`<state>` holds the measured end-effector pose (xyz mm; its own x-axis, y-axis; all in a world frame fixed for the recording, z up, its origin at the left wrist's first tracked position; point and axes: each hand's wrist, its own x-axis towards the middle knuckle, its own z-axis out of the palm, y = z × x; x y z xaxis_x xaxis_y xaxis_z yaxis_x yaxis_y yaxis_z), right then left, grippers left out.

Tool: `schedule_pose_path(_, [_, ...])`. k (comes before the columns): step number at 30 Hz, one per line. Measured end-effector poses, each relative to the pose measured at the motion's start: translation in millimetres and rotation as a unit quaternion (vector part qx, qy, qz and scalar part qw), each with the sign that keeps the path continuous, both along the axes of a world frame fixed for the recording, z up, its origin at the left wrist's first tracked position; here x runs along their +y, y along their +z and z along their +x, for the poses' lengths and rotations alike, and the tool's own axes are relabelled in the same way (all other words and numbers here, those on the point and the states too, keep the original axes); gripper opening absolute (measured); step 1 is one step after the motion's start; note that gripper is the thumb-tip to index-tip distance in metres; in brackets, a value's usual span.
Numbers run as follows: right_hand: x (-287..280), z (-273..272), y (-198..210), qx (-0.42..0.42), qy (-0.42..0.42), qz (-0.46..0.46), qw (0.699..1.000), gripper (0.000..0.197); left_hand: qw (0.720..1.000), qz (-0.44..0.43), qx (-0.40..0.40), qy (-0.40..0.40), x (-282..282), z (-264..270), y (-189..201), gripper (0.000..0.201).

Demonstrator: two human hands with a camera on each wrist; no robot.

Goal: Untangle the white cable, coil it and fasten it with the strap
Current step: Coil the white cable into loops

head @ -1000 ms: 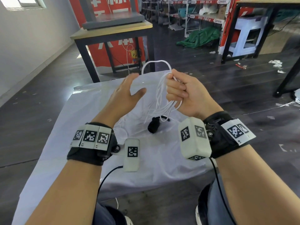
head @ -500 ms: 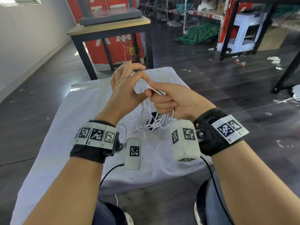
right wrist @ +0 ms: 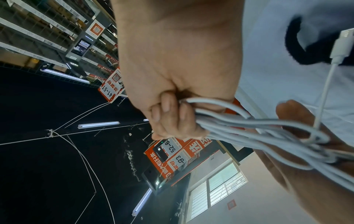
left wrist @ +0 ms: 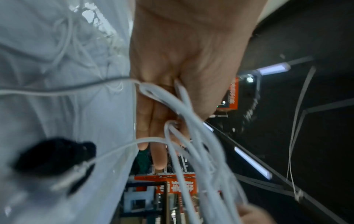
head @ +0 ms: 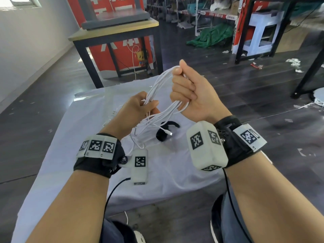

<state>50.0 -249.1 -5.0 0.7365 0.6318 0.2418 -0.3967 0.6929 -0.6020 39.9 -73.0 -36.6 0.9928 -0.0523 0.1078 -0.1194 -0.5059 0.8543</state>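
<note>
Your right hand point(head: 191, 95) is raised above the far half of the counter point(head: 52, 155), which is draped in a wrinkled white cloth. Its fingers are curled into a fist round the bundled loops of the thin white charging cable point(head: 161, 81); the strands enter the fist at the top by the thumb and come out again under the little finger. In the right wrist view the same hand point(right wrist: 172, 75) shows several parallel strands of cable point(right wrist: 249, 122) clamped against the palm.

Your left hand point(head: 135, 109) sits lower and to the left of the right one, close beside it. Its thumb and fingers pinch the cable loops where they cross, so the bundle stretches between your 2 hands. In the left wrist view that hand point(left wrist: 182, 60) has several strands point(left wrist: 191, 136) running between the thumb and fingers, while 2 fingers point outward, nearly straight.

Below the hands, the slack of the cable hangs down to the cloth, and 1 end with a small white plug point(head: 168, 133) dangles in front of the black fabric strap point(head: 163, 132). The strap lies curled on the cloth near the middle of the counter, under the hands and untouched by either of them. More loose cable lies on the cloth to the left of it, near your left wrist.
</note>
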Motion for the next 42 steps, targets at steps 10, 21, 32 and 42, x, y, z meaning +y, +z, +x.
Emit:
schedule_pose_path(10, [-6.8, 13.5, -15.1, 0.145, -0.060, 0.195, 0.968, 0.046, 0.918, -0.360, 0.163, 0.001, 8.5, -11.9, 14.8, 0.014])
schedule_pose_path(21, [-23.5, 29.5, -20.0, 0.222, -0.232, 0.234, 0.918, 0.044, 0.979, -0.089, 0.180, -0.043, 23.9, -13.2, 5.0, 0.049])
schedule_pose_path(32, [-16.8, 32.0, -11.2, 0.139, -0.457, 0.037, 0.878, 0.031, 0.960, 0.173, 0.207, -0.070, 58.5, -19.0, -3.0, 0.016])
schedule_pose_path(42, [18.8, 26.8, -10.7, 0.000, -0.314, -0.167, 0.935, 0.036, 0.980, 0.051, 0.165, -0.100, 40.7, -28.2, 25.0, 0.009])
